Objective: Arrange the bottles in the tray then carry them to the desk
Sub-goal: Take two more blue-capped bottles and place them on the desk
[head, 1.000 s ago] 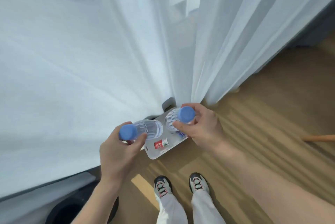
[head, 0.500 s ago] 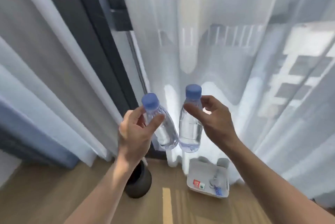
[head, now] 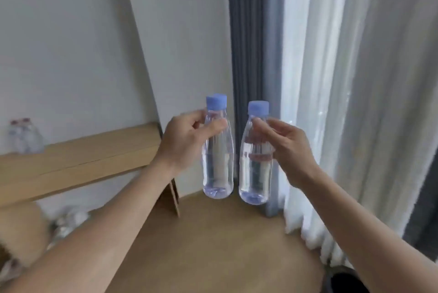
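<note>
I hold two clear water bottles with blue caps upright in front of me, side by side and close together. My left hand (head: 187, 138) grips the left bottle (head: 218, 162) by its upper part. My right hand (head: 284, 148) pinches the right bottle (head: 254, 169) just below its cap. Both bottles hang in the air above the wooden floor. The tray is out of view.
A light wooden desk (head: 78, 164) runs along the white wall at left, with several blurred bottles (head: 23, 138) on its far left end. A dark grey curtain (head: 256, 55) and sheer white curtains (head: 355, 103) fill the right. A dark round bin (head: 343, 281) sits bottom right.
The view has swung left from the window and the tray on the floor toward the wall and the desk. Both hands have kept their bottles, now upright and at chest height.
</note>
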A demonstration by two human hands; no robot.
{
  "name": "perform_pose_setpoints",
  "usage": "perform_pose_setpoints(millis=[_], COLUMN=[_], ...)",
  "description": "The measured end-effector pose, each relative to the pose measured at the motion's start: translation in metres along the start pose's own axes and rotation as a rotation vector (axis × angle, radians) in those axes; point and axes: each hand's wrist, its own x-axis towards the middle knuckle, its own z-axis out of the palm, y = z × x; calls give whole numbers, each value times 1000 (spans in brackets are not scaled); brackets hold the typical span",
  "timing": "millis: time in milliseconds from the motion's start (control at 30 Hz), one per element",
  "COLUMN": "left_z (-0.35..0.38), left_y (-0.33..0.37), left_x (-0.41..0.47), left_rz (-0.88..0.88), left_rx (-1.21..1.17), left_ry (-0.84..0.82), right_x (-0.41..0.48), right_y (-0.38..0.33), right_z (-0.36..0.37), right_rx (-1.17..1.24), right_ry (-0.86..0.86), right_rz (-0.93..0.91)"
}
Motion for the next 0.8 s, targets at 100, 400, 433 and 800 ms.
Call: perform_pose_setpoints(millis=[100,400,433,800], left_z=[-113,-330,-344,-451], left_y=[-35,-141,-151,-253], left_x=[-16,-76,-80,-9], left_rz=[-93,-333,-365,-506], left_rx=[46,140,150,373], left_ry=[119,473,500,711], right_x=[21,66,73,213], right_y=[6,27,32,89], right_z=[127,395,416,582], right_rx=[59,199,199,238], right_ry=[-128,-536,-573,-714], right_rz=[1,53,45,35])
